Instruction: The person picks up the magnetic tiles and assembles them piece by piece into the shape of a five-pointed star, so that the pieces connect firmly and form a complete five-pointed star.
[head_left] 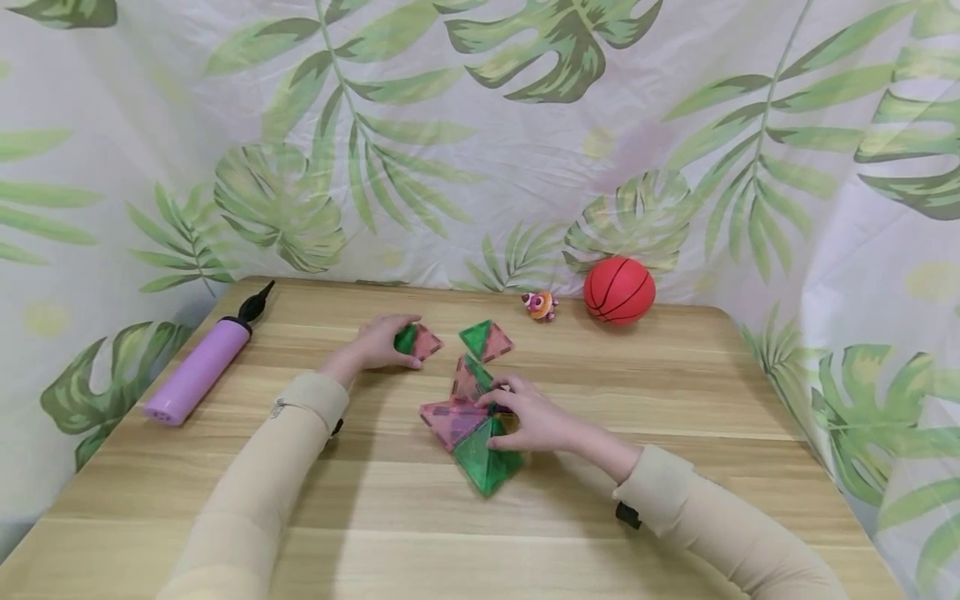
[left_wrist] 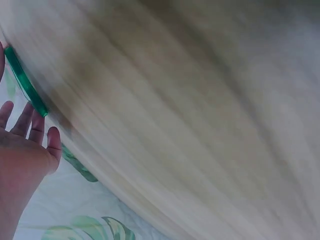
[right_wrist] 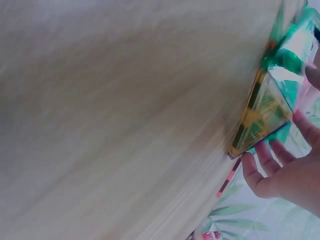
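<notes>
My left hand (head_left: 378, 342) grips a green-and-pink magnetic tile piece (head_left: 427, 342) by its left side, thumb and fingers on opposite edges. In the left wrist view, fingers touch the rim of a green tile (left_wrist: 25, 82). The right hand (head_left: 536, 418) holds the top of a magnetic tile build (head_left: 480, 458) with green, pink and purple faces, partly hidden by the fingers. An orange triangular tile (right_wrist: 265, 117) shows on its side in the right wrist view. Behind the build stands a pink-and-green tile pair (head_left: 467, 379). Another green-and-pink pair (head_left: 489, 340) lies farther back.
A purple hand pump (head_left: 198, 367) with a black nozzle lies at the table's left. Toward the back edge sit a small colourful toy figure (head_left: 540, 305) and a red toy basketball (head_left: 619, 290). A leaf-print cloth (head_left: 525, 167) hangs behind the wooden table (head_left: 420, 533).
</notes>
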